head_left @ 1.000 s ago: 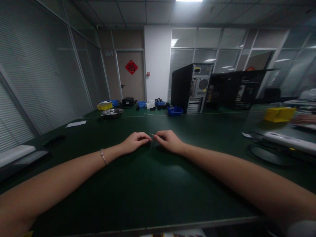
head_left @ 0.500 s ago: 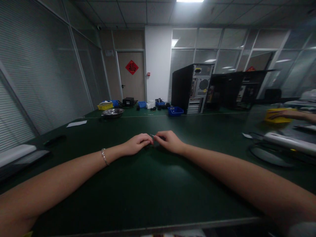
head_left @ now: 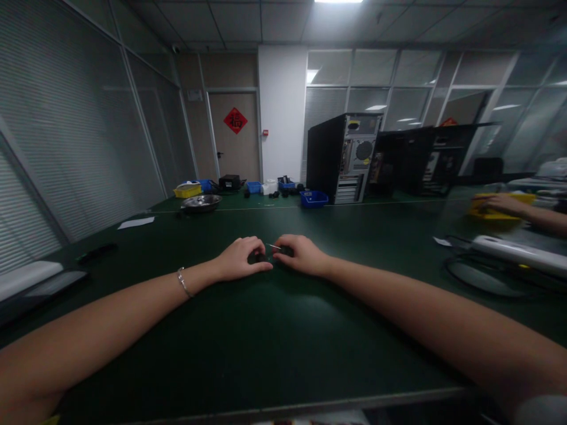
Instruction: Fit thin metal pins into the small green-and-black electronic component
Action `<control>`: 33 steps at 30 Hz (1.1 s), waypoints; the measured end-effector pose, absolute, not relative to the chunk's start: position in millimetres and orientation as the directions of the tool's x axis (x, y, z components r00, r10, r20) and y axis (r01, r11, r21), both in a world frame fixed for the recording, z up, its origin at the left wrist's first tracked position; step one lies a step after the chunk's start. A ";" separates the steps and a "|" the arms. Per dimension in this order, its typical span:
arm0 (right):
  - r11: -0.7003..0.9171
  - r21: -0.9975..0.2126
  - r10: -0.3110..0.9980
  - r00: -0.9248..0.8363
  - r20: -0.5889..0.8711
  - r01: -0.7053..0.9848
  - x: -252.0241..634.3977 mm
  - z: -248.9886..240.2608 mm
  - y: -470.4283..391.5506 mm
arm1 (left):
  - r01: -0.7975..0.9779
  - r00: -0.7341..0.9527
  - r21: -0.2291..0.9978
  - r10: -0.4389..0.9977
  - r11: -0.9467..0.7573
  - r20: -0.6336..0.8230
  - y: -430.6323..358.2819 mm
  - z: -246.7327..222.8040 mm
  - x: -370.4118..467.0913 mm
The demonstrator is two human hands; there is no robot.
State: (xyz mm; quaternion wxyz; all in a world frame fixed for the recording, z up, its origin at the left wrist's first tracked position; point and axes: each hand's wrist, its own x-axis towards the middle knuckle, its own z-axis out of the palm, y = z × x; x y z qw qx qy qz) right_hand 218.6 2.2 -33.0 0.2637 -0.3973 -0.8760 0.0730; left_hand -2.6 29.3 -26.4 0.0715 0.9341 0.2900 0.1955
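Over the middle of the dark green table (head_left: 274, 330), my two hands are close together. My left hand (head_left: 241, 258), with a silver bracelet on the wrist, is curled around a small dark object (head_left: 260, 257), its thumb stretched below it. Just to the right, my right hand (head_left: 303, 255) has its fingers closed on a small dark tool (head_left: 286, 251). A thin metal tip (head_left: 273, 245) points left from it toward my left hand. The fingers partly hide both objects, and their exact kind cannot be made out.
At the back stand a metal bowl (head_left: 201, 203), a yellow bin (head_left: 188, 190), a blue bin (head_left: 314, 199) and a black computer case (head_left: 343, 159). On the right are cables, a white bar-shaped device (head_left: 518, 252) and another person's hand (head_left: 505, 204) at a yellow bin.
My left thumb has moved down, away from the fingers, and the dark object there now shows. The thin tip and dark tool at my right hand are more visible. The view shifted slightly.
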 end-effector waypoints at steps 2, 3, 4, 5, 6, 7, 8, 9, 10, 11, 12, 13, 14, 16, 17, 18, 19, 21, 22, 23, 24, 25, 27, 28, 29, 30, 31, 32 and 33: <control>0.689 -0.298 0.719 -0.575 0.390 0.660 217.5 -31.3 0.0 | 0.497 0.767 0.264 0.561 -0.827 0.312 31.1 -27.7 -3.5; 0.693 -0.282 0.716 -0.586 0.381 0.664 216.9 -30.7 -1.1 | 0.489 0.768 0.281 0.560 -0.826 0.311 31.9 -28.2 -3.9; 0.695 -0.269 0.714 -0.593 0.372 0.667 216.4 -30.2 -1.9 | 0.480 0.768 0.305 0.562 -0.823 0.308 32.4 -28.6 -4.3; 0.694 -0.261 0.714 -0.597 0.366 0.670 215.8 -30.0 -2.5 | 0.471 0.767 0.332 0.565 -0.817 0.304 32.7 -28.7 -4.7; 0.694 -0.257 0.714 -0.601 0.358 0.672 215.3 -30.0 -2.7 | 0.460 0.768 0.361 0.568 -0.811 0.297 32.9 -28.7 -5.0; 0.693 -0.253 0.716 -0.603 0.351 0.675 214.9 -30.1 -2.7 | 0.450 0.768 0.388 0.570 -0.804 0.291 33.1 -28.6 -5.3; 0.690 -0.248 0.719 -0.604 0.344 0.680 214.5 -30.4 -2.4 | 0.439 0.770 0.410 0.569 -0.800 0.287 33.3 -28.5 -5.6; 0.685 -0.241 0.723 -0.603 0.337 0.687 214.1 -30.6 -1.9 | 0.426 0.774 0.427 0.566 -0.797 0.284 33.8 -28.6 -5.9; 0.680 -0.234 0.727 -0.601 0.331 0.695 213.7 -30.9 -1.3 | 0.412 0.778 0.443 0.560 -0.796 0.283 34.5 -28.9 -6.3; 0.675 -0.226 0.732 -0.599 0.326 0.702 213.2 -31.2 -0.8 | 0.397 0.783 0.458 0.554 -0.795 0.283 35.5 -29.4 -6.7; 0.669 -0.220 0.737 -0.594 0.322 0.711 212.7 -31.5 -0.3 | 0.383 0.788 0.473 0.548 -0.793 0.281 36.8 -30.0 -7.1; 0.662 -0.216 0.743 -0.589 0.319 0.718 212.3 -31.8 0.1 | 0.371 0.791 0.488 0.544 -0.790 0.279 38.3 -30.7 -7.6; 0.655 -0.216 0.748 -0.584 0.315 0.724 211.8 -32.1 0.4 | 0.362 0.794 0.502 0.542 -0.786 0.277 39.9 -31.3 -8.1; 0.643 -0.219 0.758 -0.571 0.314 0.734 211.2 -32.9 0.6 | 0.356 0.795 0.523 0.545 -0.775 0.266 43.1 -32.0 -9.1; 0.639 -0.221 0.761 -0.564 0.321 0.737 211.1 -33.2 0.6 | 0.357 0.796 0.530 0.548 -0.769 0.257 44.5 -32.0 -9.5; 0.639 -0.225 0.760 -0.560 0.330 0.735 211.3 -33.5 0.5 | 0.359 0.798 0.538 0.550 -0.762 0.247 45.6 -31.7 -9.9; 0.641 -0.231 0.758 -0.555 0.343 0.732 211.7 -33.7 0.6 | 0.360 0.799 0.548 0.553 -0.755 0.237 46.6 -31.3 -10.2; 0.645 -0.255 0.753 -0.544 0.370 0.720 213.3 -33.4 0.8 | 0.356 0.798 0.580 0.561 -0.733 0.219 47.8 -30.4 -10.4; 0.648 -0.276 0.752 -0.540 0.377 0.710 214.6 -33.0 1.1 | 0.352 0.796 0.603 0.568 -0.716 0.211 48.2 -30.2 -10.3; 0.652 -0.300 0.752 -0.542 0.375 0.697 216.0 -32.4 1.4 | 0.347 0.791 0.628 0.577 -0.696 0.203 48.5 -30.1 -10.1; 0.657 -0.324 0.751 -0.552 0.363 0.681 217.5 -31.8 1.7 | 0.341 0.785 0.655 0.588 -0.674 0.196 48.8 -30.2 -9.8; 0.662 -0.348 0.749 -0.567 0.344 0.664 219.0 -31.1 2.0 | 0.334 0.778 0.682 0.599 -0.651 0.191 49.2 -30.6 -9.4; 0.665 -0.382 0.746 -0.598 0.294 0.642 221.5 -30.2 2.5 | 0.318 0.766 0.722 0.615 -0.614 0.186 50.0 -31.5 -8.5; 0.659 -0.389 0.749 -0.604 0.272 0.643 222.3 -30.0 2.6 | 0.310 0.763 0.735 0.620 -0.603 0.186 50.4 -32.1 -8.1; 0.652 -0.391 0.755 -0.604 0.255 0.650 222.8 -30.0 2.7 | 0.305 0.761 0.744 0.621 -0.594 0.184 50.8 -32.5 -7.9; 0.644 -0.391 0.761 -0.600 0.246 0.657 223.0 -30.0 2.7 | 0.300 0.762 0.752 0.622 -0.587 0.182 51.2 -32.9 -7.7; 0.640 -0.392 0.764 -0.597 0.242 0.660 222.9 -30.1 2.6 | 0.295 0.763 0.759 0.621 -0.580 0.178 51.5 -33.1 -7.7; 0.641 -0.395 0.763 -0.599 0.242 0.658 222.7 -30.2 2.6 | 0.289 0.765 0.767 0.620 -0.573 0.175 51.7 -33.1 -7.8; 0.646 -0.399 0.759 -0.603 0.245 0.651 222.5 -30.3 2.6 | 0.281 0.767 0.777 0.618 -0.564 0.171 51.8 -32.8 -8.0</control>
